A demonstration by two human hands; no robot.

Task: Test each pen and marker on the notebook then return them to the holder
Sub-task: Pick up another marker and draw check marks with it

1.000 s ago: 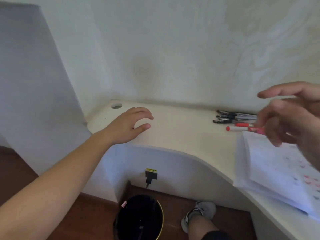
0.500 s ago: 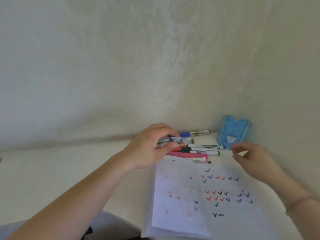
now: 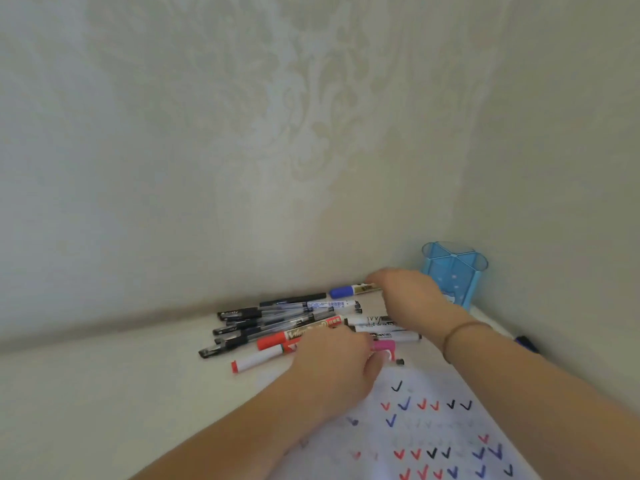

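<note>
Several pens and markers lie in a pile (image 3: 277,327) on the white desk by the wall. My left hand (image 3: 336,362) reaches over the pile's near side, its fingers and thumb curled round a pink marker (image 3: 382,345). My right hand (image 3: 410,294), blurred, lies palm down over the pile's right end, its fingertips covering the tail of a blue-capped marker (image 3: 349,291); whether it grips is not visible. The blue plastic holder (image 3: 460,271) stands empty-looking in the corner behind my right hand. The open notebook (image 3: 433,427), marked with red, blue and black ticks, lies near me.
Walls close the desk (image 3: 104,393) at the back and on the right. A dark purple pen-like object (image 3: 526,342) lies by the right wall beyond my right forearm. A red-capped white marker (image 3: 256,360) sits at the pile's near left edge.
The camera swung from the desk's left end to the corner. My left hand moved down to the pink marker. My right hand moved left from the holder onto the markers.
</note>
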